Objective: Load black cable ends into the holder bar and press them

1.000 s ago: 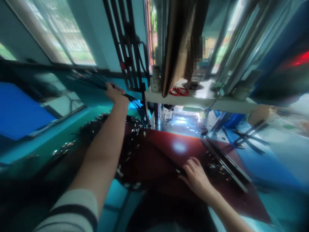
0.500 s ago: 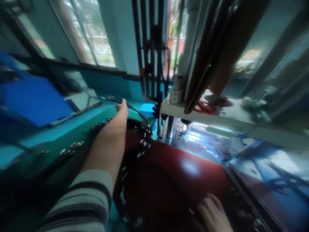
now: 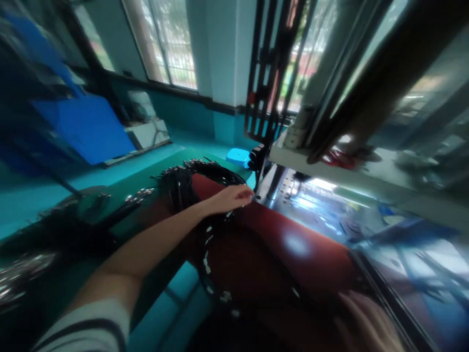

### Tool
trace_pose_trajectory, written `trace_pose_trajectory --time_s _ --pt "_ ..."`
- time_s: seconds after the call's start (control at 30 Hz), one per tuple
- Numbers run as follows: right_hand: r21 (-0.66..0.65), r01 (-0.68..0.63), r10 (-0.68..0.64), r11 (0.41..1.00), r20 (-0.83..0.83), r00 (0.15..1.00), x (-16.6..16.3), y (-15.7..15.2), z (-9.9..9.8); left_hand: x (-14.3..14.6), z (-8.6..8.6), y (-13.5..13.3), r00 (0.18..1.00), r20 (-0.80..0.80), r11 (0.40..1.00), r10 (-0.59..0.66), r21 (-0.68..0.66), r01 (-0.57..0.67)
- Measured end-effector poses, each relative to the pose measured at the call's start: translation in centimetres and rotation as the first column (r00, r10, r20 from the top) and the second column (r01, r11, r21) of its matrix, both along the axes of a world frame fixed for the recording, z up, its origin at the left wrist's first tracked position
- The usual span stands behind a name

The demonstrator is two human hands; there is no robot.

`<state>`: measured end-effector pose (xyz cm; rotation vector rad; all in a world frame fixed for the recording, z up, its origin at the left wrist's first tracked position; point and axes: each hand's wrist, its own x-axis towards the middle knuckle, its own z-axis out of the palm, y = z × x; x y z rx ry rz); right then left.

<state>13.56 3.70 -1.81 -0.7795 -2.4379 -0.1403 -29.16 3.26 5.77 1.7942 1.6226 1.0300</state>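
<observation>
My left hand (image 3: 237, 196) reaches over the far part of a red-brown work surface (image 3: 296, 249). Its fingers point right and look loosely apart, with no thing visible in them. Right by it, dark cables (image 3: 220, 172) curve behind the hand, and a black strand with white marks (image 3: 206, 254) runs in a loop below it. At the lower right, my right hand (image 3: 368, 318) is smeared by motion over the near part of the surface. What its fingers hold, if anything, does not show.
Bundles of dark cables with shiny ends (image 3: 137, 197) lie on a green surface (image 3: 186, 159) at the left. A machine with a pale shelf (image 3: 330, 173) and lit metal bed (image 3: 311, 205) stands right. A blue stool (image 3: 239, 156) is behind.
My left hand has come back and right from the far cables to the red-brown surface. My right hand has shifted right. The view has swung left.
</observation>
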Motion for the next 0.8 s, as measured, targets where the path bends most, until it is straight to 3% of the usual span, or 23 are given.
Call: trace_pose_trajectory --time_s 0.07,0.1,0.17,0.27,0.37,0.5,0.67,0.8 --pt "-0.001 0.136 -0.135 0.991 0.043 0.990 4.1 0.0 0.0 3.5 -0.2 -3.6 0.925 -0.232 0.953 -0.301 -0.029 0.303" --pt "-0.008 0.215 -0.214 0.977 0.058 0.975 6.0 -0.3 0.0 5.1 -0.6 -5.0 0.864 -0.353 0.929 -0.360 -0.044 0.368" --pt "-0.080 0.346 -0.339 0.935 0.092 0.936 8.9 -1.2 0.0 7.8 -1.8 -6.9 0.755 -0.564 0.925 -0.335 -0.046 0.376" --pt "-0.318 0.394 -0.337 0.863 0.219 0.916 10.2 -2.4 0.1 10.8 -4.2 -7.1 0.637 -0.728 0.927 -0.254 0.003 0.374" --pt "-0.369 0.526 -0.433 0.766 0.308 0.847 9.0 -2.5 0.5 13.3 -6.3 -5.4 0.574 -0.781 0.905 -0.244 0.030 0.425" --pt "-0.421 0.639 -0.466 0.644 0.447 0.764 7.1 -1.7 2.2 15.4 -7.6 -3.7 0.521 -0.819 0.885 -0.240 0.036 0.464" --pt "-0.477 0.704 -0.416 0.526 0.577 0.702 6.3 -0.2 4.4 16.2 -8.2 -3.3 0.491 -0.827 0.852 -0.273 0.030 0.523" --pt "-0.496 0.722 -0.451 0.482 0.566 0.690 6.2 2.2 5.8 16.6 -7.8 -3.1 0.484 -0.821 0.848 -0.302 0.000 0.530"
